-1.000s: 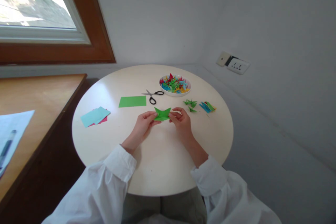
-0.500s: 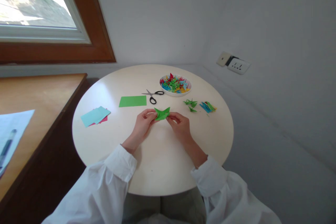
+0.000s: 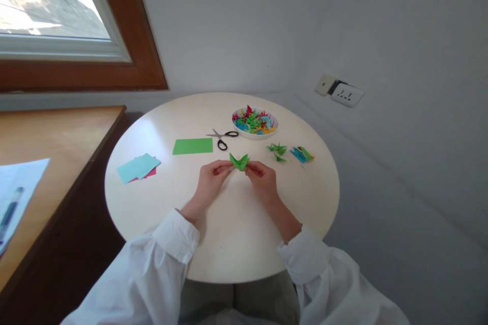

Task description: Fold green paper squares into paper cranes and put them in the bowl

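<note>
A small folded green paper piece (image 3: 239,161) with two upturned points is held just above the round cream table (image 3: 160,203). My left hand (image 3: 211,181) pinches its left side with closed fingertips. My right hand (image 3: 261,177) pinches its right side the same way. Both hands meet at the paper near the table's middle. White sleeves cover both forearms.
Black scissors (image 3: 223,137) and a flat green sheet (image 3: 192,146) lie beyond the hands. A white bowl (image 3: 254,123) holds several coloured folded papers. Small green folded pieces (image 3: 277,150) and coloured strips (image 3: 302,154) lie right. Blue and red sheets (image 3: 138,168) lie left. A wooden desk (image 3: 49,157) stands left.
The green paper has been folded narrower, from a wide star-like shape to a small piece with two points. Both hands have drawn closer together around it.
</note>
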A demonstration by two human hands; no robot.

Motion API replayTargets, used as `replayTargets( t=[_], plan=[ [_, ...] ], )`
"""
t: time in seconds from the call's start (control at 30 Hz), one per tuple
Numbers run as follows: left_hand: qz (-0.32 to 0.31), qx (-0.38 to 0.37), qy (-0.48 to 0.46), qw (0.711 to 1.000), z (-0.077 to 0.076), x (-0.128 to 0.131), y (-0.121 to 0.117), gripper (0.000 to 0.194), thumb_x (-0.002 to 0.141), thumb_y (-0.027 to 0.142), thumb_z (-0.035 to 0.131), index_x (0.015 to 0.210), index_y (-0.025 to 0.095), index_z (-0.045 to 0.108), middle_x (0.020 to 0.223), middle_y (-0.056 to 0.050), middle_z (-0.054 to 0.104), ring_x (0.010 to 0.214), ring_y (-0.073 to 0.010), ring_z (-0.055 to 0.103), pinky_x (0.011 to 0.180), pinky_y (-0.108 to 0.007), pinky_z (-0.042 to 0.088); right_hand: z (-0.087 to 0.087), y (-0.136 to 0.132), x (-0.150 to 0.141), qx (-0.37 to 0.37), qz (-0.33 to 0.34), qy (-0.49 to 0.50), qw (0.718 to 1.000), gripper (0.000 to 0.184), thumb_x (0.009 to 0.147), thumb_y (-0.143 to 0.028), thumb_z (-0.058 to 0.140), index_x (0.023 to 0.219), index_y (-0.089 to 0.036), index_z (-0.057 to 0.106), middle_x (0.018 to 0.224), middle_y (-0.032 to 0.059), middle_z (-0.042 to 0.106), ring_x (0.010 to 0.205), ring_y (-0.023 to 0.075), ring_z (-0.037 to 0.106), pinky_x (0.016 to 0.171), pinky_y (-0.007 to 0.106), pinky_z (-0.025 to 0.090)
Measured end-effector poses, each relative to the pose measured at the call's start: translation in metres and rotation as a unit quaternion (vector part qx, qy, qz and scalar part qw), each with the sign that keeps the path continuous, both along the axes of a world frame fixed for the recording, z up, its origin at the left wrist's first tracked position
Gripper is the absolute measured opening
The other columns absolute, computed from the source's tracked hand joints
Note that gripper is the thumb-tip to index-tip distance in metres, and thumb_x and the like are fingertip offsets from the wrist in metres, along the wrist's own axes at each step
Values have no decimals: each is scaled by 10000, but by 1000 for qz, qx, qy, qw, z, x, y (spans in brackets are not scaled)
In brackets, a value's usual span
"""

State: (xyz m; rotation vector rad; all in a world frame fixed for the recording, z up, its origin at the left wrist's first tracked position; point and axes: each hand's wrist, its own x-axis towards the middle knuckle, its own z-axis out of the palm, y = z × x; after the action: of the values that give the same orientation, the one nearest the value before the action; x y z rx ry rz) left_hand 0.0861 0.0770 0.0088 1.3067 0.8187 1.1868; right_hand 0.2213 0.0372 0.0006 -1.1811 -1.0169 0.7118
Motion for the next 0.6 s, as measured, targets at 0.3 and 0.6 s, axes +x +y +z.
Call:
replayTargets(
  t=[0.3, 0.6],
  plan=[
    [21, 52, 44, 997, -9, 1, -1, 67, 648, 180, 678, 713, 172, 687, 720, -45, 692, 688, -167, 626, 689, -273, 468, -3, 0, -2, 1, 24, 1, 1000, 103, 620, -197, 664, 721, -192, 686, 732, 19, 700, 704, 172, 641, 720, 320, 513],
    [34, 129, 124, 983, -18, 2, 2, 90, 678, 204, 628, 752, 158, 653, 778, -58, 684, 737, -172, 627, 726, -303, 494, -10, 2, -3, -7, 37, 12, 999, 128, 599, -186, 665, 726, -176, 671, 725, 14, 694, 686, 151, 631, 688, 277, 515]
  ],
)
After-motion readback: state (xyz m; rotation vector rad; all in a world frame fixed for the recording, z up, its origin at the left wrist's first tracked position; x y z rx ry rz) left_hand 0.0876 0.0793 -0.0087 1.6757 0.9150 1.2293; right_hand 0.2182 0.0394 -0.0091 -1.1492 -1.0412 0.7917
